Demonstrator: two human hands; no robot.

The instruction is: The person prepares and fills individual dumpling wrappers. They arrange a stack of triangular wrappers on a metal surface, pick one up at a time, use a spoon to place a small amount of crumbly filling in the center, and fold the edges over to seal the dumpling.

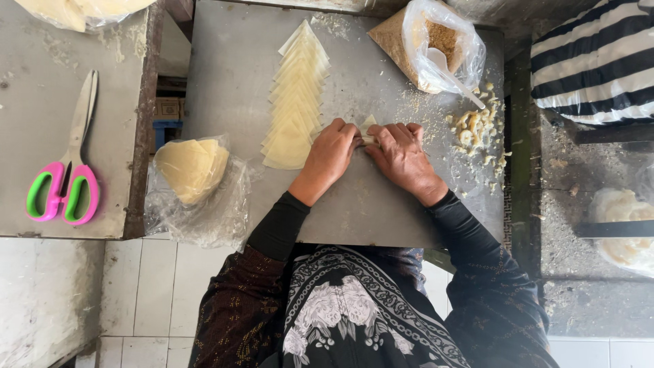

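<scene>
Both my hands meet over a small pale dough wrapper (368, 128) on the metal table (231, 68). My left hand (329, 158) and my right hand (402, 158) pinch it between the fingertips, so most of the wrapper is hidden. Just left of my left hand, a fanned row of thin yellowish wrappers (294, 102) runs away from me. An open plastic bag of brown crumbly filling (436, 44) with a white spoon (449, 76) in it lies beyond my right hand. A small pile of finished folded pieces (477, 128) sits to the right.
A plastic bag holding more stacked wrappers (192, 170) hangs over the table's left edge. Pink and green scissors (67, 170) lie on a second table at left. A striped cloth (599, 61) and another bag (623, 232) are at right. White floor tiles show below.
</scene>
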